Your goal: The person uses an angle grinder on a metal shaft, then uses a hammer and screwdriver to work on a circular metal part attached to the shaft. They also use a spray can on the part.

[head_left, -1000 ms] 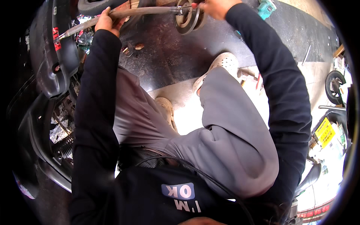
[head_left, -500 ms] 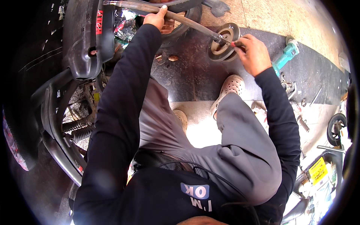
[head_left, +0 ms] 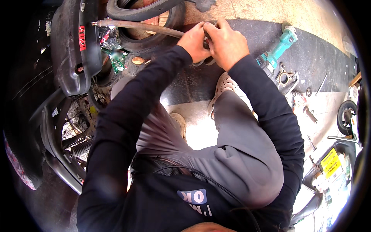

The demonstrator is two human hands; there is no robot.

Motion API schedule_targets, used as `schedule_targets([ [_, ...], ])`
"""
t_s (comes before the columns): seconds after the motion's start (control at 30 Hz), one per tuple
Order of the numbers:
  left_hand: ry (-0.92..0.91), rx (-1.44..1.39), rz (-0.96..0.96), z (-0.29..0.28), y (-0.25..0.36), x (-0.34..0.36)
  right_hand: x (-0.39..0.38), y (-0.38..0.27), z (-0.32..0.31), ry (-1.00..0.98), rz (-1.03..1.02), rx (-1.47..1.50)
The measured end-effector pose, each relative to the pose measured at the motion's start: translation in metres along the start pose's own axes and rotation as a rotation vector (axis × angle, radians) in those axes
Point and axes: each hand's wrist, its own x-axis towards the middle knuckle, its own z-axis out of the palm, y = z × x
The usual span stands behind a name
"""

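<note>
Both my hands come together at the right end of a long, worn metal tube [head_left: 150, 27]. My left hand [head_left: 194, 43] is closed around that end, its fingers mostly hidden. Pressed against it, my right hand [head_left: 228, 44] is closed, fingers bent over; what it grips is covered. A dark piece shows between the hands. Beneath them a small bit of the round metal disc [head_left: 209, 61] peeks out, the rest of it hidden. The tube's far left end lies close to the dark plastic vehicle panel.
Tyres [head_left: 176, 19] lie behind the tube. A dark plastic vehicle body [head_left: 69, 50] stands at left. To the right are a teal angle grinder [head_left: 280, 46], a metal bracket [head_left: 284, 78], a bolt [head_left: 310, 115] and a small black wheel [head_left: 346, 118]. My shoe [head_left: 224, 89] is below the hands.
My left hand has slid along the tube to its right end, meeting my right hand, which moved left and up. The disc, plainly visible before, is now mostly covered, and the red-ended piece is hidden.
</note>
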Motion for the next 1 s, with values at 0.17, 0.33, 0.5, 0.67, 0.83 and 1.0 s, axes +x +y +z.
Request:
schedule_targets([
  [0.17, 0.035, -0.062, 0.110, 0.022, 0.002, -0.009, -0.018, -0.022, 0.000, 0.011, 0.050, 0.008],
  [0.33, 0.193, -0.321, 0.011, 0.041, -0.001, -0.026, -0.026, -0.028, -0.031, 0.009, -0.008, 0.272],
  [0.5, 0.300, -0.171, -0.175, 0.020, 0.015, -0.033, -0.152, 0.102, -0.029, 0.190, 0.704, 0.552],
  [0.67, 0.188, -0.221, -0.340, 0.029, 0.021, -0.026, -0.424, 0.173, 0.085, 0.216, 1.481, 0.424],
  [0.83, 0.239, -0.180, -0.206, 0.037, 0.019, -0.037, -0.497, 0.108, 0.126, -0.016, 1.678, 0.659],
  [1.0, 0.166, -0.160, -0.160, 0.044, 0.021, -0.051, -0.487, 0.087, 0.127, -0.018, 1.611, 0.725],
])
